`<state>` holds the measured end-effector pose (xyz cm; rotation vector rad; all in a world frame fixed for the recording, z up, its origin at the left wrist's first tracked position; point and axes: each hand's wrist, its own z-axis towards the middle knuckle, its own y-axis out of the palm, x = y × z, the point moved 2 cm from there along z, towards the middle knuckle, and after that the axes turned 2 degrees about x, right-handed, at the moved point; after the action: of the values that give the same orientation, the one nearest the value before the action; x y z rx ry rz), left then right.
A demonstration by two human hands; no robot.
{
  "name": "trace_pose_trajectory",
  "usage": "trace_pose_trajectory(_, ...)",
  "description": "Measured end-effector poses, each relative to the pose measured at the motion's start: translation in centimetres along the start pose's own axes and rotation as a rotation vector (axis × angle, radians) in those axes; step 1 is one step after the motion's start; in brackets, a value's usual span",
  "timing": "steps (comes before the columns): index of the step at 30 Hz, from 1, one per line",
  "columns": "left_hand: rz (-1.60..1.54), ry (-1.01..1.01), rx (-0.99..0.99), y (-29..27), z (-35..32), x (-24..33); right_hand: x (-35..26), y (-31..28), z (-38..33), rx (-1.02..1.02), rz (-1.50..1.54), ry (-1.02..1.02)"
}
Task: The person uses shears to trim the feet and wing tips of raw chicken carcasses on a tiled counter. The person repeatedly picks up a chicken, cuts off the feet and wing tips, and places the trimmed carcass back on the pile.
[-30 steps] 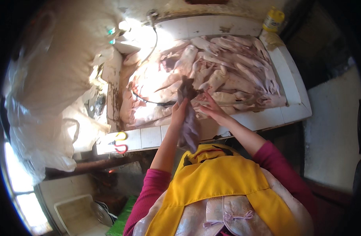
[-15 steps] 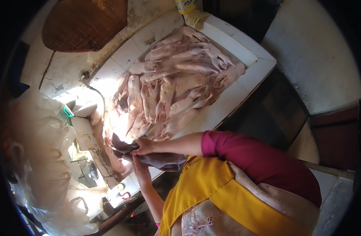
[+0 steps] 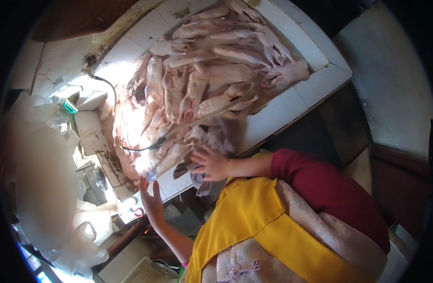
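A heap of pale pink plucked carcasses (image 3: 212, 70) covers the white tiled counter (image 3: 292, 104). My right hand (image 3: 212, 162) lies with its fingers spread on a limp grey-pink piece (image 3: 221, 139) that droops over the counter's front edge. My left hand (image 3: 153, 198) hovers open, palm showing and fingers apart, just in front of the counter's near corner and holds nothing. A long thin pale rod (image 3: 212, 115) lies slanted across the heap. I wear a yellow apron (image 3: 254, 221) over red sleeves.
White plastic bags (image 3: 42, 188) bulge at the left. A dark cable (image 3: 136, 149) loops over the counter's left end. Red-handled scissors (image 3: 137, 212) lie on a low shelf below. A pale wall block (image 3: 395, 80) stands at the right, and a white tub (image 3: 136, 271) sits on the floor.
The view has swung, so the counter now sits upper middle. My left hand has come off the grey piece and opened below the counter's edge. My right hand has flattened on the piece.
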<state>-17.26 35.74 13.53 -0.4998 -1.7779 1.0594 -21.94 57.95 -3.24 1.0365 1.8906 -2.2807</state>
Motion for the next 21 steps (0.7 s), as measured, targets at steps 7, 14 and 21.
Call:
trace_pose_trajectory(7, 0.062, -0.009, -0.145, 7.0, 2.3, 5.1, 16.1, -14.3, -22.3, 0.328, -0.243, 0.663)
trace_pose_trajectory(14, 0.09, 0.129, -0.211, 9.4, 3.9, 12.9, 33.3, -22.1, -39.3, 0.512, -0.507, 1.241)
trace_pose_trajectory(21, 0.24, 0.031, -0.128, 7.5, 0.6, 9.3, 42.5, -26.1, -39.8, 0.621, -0.721, 1.165)
